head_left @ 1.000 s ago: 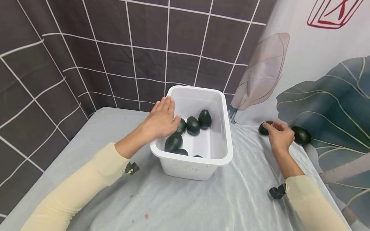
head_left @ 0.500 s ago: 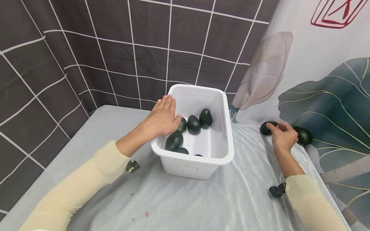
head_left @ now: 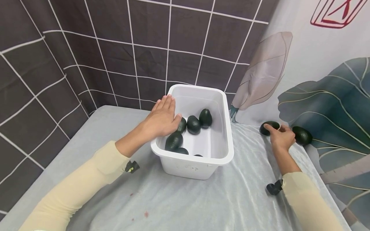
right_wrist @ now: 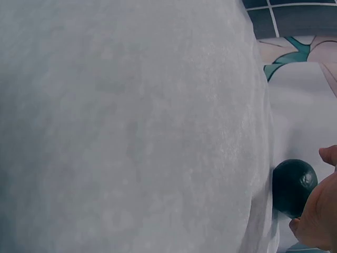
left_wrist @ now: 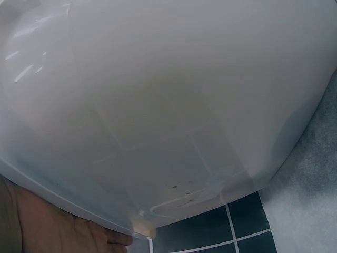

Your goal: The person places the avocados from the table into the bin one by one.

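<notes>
My left hand point(head_left: 162, 120) lies with straight fingers over the left rim of a white plastic tub point(head_left: 215, 162). In the left wrist view, that hand point(left_wrist: 63, 229) shows beneath the tub's rim. Several dark green avocados lie inside the tub, among them one avocado point(head_left: 193, 125) near the middle. My right hand point(head_left: 281, 136) is at an avocado point(head_left: 269, 128) on the cloth, its thumb over the near side and its fingers loosely bent. The right wrist view shows a gap between the upper digit and this avocado point(right_wrist: 293, 187). Another avocado point(head_left: 302, 135) lies just right of the hand.
A pale grey cloth point(head_left: 115, 199) covers the tabletop. Behind the tub hangs a dark curtain point(head_left: 150, 61) with white grid lines. A floral curtain point(head_left: 326, 96) borders the table on the right, close to the two loose avocados.
My right hand has shifted slightly, and its fingers have come away from the avocado at its left, which now shows more. My left hand stays on the tub.
</notes>
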Tool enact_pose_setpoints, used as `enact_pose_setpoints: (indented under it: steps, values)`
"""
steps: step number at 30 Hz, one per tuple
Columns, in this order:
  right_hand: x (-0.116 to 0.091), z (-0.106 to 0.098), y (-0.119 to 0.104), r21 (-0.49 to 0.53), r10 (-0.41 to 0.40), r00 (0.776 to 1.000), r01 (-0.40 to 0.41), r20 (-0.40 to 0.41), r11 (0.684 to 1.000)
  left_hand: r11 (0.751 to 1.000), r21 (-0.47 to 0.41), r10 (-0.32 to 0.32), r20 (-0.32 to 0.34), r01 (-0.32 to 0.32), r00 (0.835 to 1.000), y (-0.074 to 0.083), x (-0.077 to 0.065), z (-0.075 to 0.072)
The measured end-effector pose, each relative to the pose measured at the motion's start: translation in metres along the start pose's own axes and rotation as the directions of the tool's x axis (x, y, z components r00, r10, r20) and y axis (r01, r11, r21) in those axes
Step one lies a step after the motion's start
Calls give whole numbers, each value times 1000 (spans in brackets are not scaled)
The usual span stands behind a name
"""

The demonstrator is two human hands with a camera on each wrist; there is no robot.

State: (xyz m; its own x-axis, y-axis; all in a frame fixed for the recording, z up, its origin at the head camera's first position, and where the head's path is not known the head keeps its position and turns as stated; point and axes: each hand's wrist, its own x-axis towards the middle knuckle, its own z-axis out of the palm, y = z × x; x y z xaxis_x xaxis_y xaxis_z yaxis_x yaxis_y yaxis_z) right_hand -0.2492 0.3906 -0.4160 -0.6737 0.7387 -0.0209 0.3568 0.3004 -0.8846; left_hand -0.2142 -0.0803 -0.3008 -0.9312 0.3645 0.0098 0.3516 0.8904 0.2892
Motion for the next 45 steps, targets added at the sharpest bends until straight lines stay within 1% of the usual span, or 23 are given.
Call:
enact_pose_setpoints:
  steps: [3,8,12,13,15,18,20,26,30,40,45]
  values:
    - [0,3,1,-13,9,1000,-9,9,1000,1000,-3,1,-4,-1,1000,0,0,0]
    - [3,10,4,-22,-21,1000,20,-16,1000,1000,-2,4,-2,-4,1000,0,0,0]
    - [7,15,6,-1,-23,999,23,-26,1000,1000,-1,3,-1,-3,1000,0,-1,-1]
    - [7,16,6,6,-15,1000,16,-27,1000,1000,-6,3,0,-3,1000,0,-1,-1]
    - [9,16,6,41,28,999,-27,-23,999,1000,-11,3,4,-3,1000,1,-1,-1]
    - [10,18,5,92,94,995,-91,-18,992,1000,-22,3,10,-2,1000,2,0,-1]
    - [11,19,5,116,121,993,-118,-17,986,1000,-23,3,13,-3,1000,3,0,-2]
    - [11,25,6,107,100,994,-96,-33,990,1000,-11,2,7,-2,1000,2,0,-2]
    - [11,28,4,105,100,995,-96,-29,990,1000,-7,-4,8,5,1000,0,-1,-2]
    - [8,25,6,127,88,996,-86,-13,988,1000,-17,-5,12,5,1000,0,0,-1]
    - [6,24,6,127,44,999,-41,-25,991,1000,-16,-3,10,4,1000,0,0,-1]
